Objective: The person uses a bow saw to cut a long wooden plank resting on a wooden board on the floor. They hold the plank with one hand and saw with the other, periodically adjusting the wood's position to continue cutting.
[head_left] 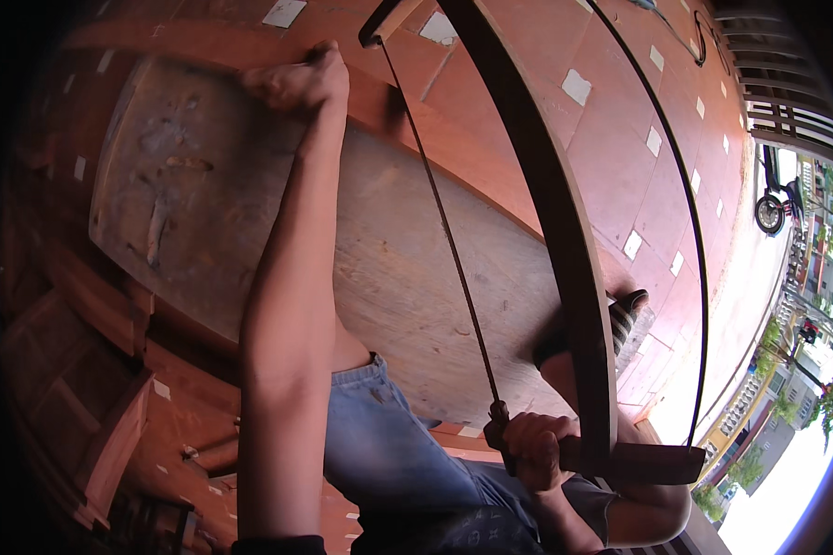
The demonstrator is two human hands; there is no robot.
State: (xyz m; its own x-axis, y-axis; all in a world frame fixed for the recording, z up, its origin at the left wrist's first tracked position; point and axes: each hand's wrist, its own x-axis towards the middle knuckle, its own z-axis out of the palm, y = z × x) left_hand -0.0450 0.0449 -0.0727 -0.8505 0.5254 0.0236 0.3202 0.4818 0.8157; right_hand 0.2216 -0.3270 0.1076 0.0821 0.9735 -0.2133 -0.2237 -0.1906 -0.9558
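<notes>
My right hand (539, 450) is wrapped round the lower end of a wooden frame saw (555, 213), close to the blade's end knob. The saw stretches away from me, its thin blade (446, 231) on the left and a dark tension cord on the right. My left arm reaches forward over a worn wooden bench (435, 268). At its far end my left hand (298, 81), slightly blurred, closes on a reddish wooden board (491, 199) along the bench's far edge. The blade crosses in front of the board; whether they touch I cannot tell.
My sandalled foot (626, 313) is on the right end of the bench. Reddish wooden furniture pieces (111, 435) stand at the lower left. Red floor tiles with small white insets (577, 87) spread beyond. A motorbike (774, 205) and slatted gate (787, 83) lie far right.
</notes>
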